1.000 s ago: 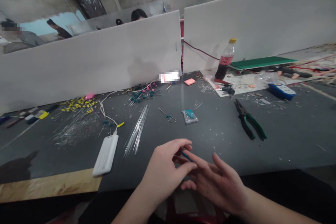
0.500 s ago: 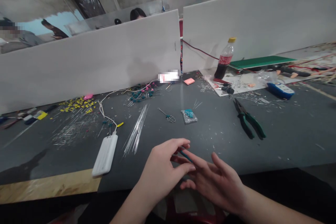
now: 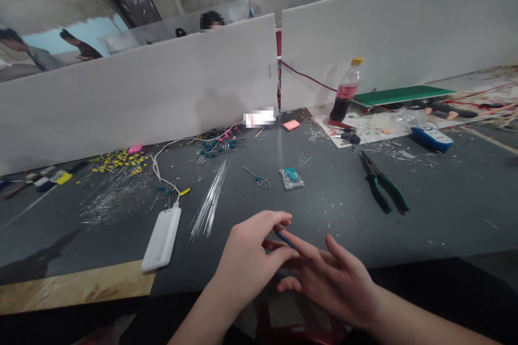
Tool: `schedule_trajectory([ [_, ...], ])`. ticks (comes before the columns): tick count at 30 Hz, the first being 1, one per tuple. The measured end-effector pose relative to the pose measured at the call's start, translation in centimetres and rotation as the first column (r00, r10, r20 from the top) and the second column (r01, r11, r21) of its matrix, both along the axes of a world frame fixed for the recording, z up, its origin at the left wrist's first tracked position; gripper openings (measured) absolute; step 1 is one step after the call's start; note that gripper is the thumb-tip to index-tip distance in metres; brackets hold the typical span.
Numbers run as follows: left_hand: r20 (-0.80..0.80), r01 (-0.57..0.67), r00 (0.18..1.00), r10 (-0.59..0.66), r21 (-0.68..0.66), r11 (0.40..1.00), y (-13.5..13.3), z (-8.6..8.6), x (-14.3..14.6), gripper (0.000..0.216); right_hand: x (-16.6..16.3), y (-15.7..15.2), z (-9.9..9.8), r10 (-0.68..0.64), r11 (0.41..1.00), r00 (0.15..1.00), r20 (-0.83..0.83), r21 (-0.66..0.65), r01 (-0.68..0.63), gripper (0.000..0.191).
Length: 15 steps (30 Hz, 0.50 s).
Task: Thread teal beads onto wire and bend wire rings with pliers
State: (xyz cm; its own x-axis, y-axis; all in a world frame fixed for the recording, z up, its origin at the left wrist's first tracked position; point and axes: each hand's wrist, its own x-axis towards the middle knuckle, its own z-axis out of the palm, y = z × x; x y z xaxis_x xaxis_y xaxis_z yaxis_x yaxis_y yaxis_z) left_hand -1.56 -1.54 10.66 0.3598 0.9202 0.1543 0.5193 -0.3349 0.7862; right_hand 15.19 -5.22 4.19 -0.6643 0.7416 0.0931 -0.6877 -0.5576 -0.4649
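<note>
My left hand (image 3: pixel 253 250) curves over the fingertips of my right hand (image 3: pixel 335 280), its thumb and fingers closing around a thin teal strip (image 3: pixel 285 237). The strip lies along the index finger of my right hand, which is palm up with fingers stretched out and thumb apart. Part of the strip is hidden between the hands. Beyond them on the dark tabletop are a small clear bag with teal pieces (image 3: pixel 291 177) and a small wire piece with an oval mesh-like end (image 3: pixel 263 182). A bundle of thin metal wires (image 3: pixel 210 199) lies to the left.
Long-nose pliers (image 3: pixel 382 183) with green handles lie at right, near a blue-and-white device (image 3: pixel 432 139). A cola bottle (image 3: pixel 343 94) stands behind. At left are a white power bank (image 3: pixel 162 240) with a cable and yellow pieces (image 3: pixel 117 160). White partitions (image 3: pixel 162 97) border the back; people are beyond.
My hands stay nearly in place, with the left shifting very slightly. Behind the partition, a person at far left and another near the middle have turned their heads a little.
</note>
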Motion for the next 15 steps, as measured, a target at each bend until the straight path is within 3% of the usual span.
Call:
schedule_trajectory([
  [15,-0.009,-0.023,1.000,0.023,0.003,1.000,-0.03,0.03,-0.39,0.046,0.06,0.04,-0.25,0.010,1.000,1.000,-0.002,-0.003,-0.010,0.065],
])
